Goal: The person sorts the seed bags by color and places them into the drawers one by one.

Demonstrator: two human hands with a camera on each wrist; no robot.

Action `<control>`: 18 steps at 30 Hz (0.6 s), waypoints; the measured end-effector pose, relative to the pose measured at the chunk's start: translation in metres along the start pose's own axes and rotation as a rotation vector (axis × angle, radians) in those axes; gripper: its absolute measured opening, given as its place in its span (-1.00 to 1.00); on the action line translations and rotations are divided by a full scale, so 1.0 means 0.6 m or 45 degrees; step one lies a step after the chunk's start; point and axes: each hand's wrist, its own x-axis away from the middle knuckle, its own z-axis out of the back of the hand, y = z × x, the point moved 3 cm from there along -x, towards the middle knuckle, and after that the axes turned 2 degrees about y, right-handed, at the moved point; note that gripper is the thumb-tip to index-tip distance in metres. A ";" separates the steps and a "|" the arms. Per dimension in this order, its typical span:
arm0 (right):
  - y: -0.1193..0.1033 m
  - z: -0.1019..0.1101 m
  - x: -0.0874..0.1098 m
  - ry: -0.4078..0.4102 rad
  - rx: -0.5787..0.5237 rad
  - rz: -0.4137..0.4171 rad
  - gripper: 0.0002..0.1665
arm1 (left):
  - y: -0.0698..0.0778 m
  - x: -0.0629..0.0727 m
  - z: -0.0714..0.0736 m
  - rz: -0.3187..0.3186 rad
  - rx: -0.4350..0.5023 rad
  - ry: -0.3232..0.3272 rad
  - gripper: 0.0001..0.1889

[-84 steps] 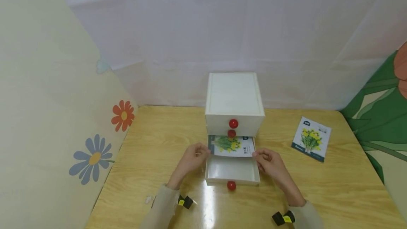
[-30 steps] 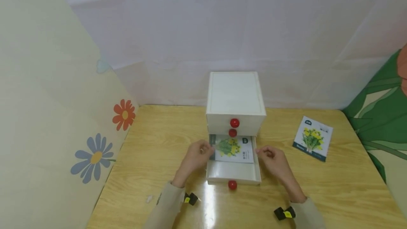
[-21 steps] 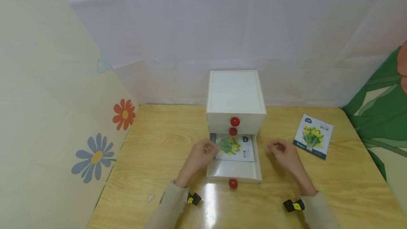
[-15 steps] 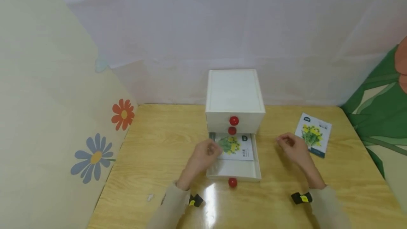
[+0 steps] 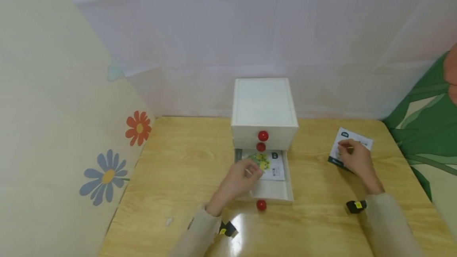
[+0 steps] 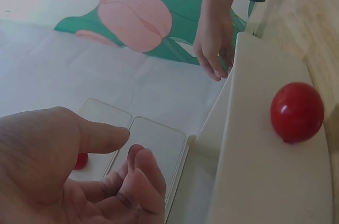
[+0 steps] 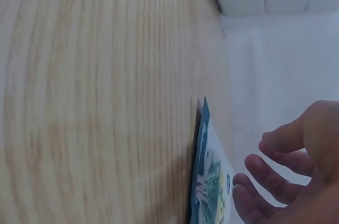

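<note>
My left hand hovers over the pulled-out bottom drawer, its fingers loosely curled around nothing. In the left wrist view, thumb and fingertips stay apart. Inside the drawer a seed packet lies flat, picturing a leafy vegetable with yellow flowers; my hand covers part of it. A matching seed packet rests on the table at right, beneath my right hand. From the right wrist view, the relaxed fingers stand close to that packet without gripping it.
The white drawer box stands against the pale back cloth, its upper drawers closed, with red knobs. Another red knob sticks out from the bottom drawer. A flower-painted panel borders the wooden table on the left.
Both hands earlier held the first packet over the drawer; it now lies inside, released. My right hand has moved right to the second packet, while the left shifted slightly right over the drawer.
</note>
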 end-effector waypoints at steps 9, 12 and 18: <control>0.041 0.010 -0.026 -0.061 0.030 -0.020 -0.54 | 0.001 -0.012 -0.041 -0.056 -0.002 -0.045 -0.76; 0.053 0.014 -0.030 -0.072 0.019 -0.053 -0.49 | 0.007 -0.014 -0.057 -0.064 0.016 -0.080 -0.78; 0.065 0.016 -0.040 -0.056 0.078 -0.042 -0.47 | 0.024 -0.023 -0.088 -0.121 -0.001 -0.135 -0.81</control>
